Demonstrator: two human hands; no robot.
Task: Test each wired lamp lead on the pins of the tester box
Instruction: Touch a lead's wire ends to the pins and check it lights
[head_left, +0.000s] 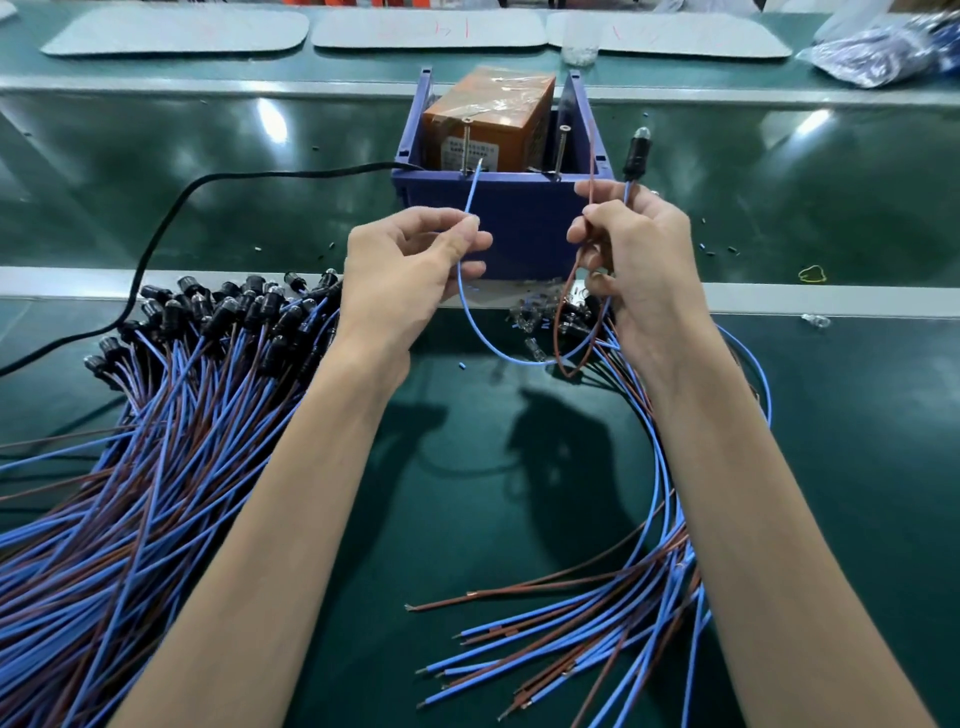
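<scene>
While pinching the blue wire (469, 202) in the left hand (415, 260), thumb against forefinger, points its stripped tip up over the front rim of the tester box (519, 234), right beside the lower part of the left pin (466, 145); touching or not, cannot tell from the head view. Loops that same wire down below the grip and across toward the right hand (639, 249). Over there, curls the fingers round the brown wire (556, 338), with the black lamp holder (635, 150) standing upright just above the knuckles, right of the box and apart from the right pin (561, 150). Holds the brown end up by the box's front right corner. Inside the box, an orange block (488, 104) with a pale printed label, print too small to read. Farther back, red handwritten strokes on white pads (431, 28), not legible. Left of the arms, a heap of leads (182, 415); right, a smaller bundle (623, 597), all on the green belt (467, 519).
</scene>
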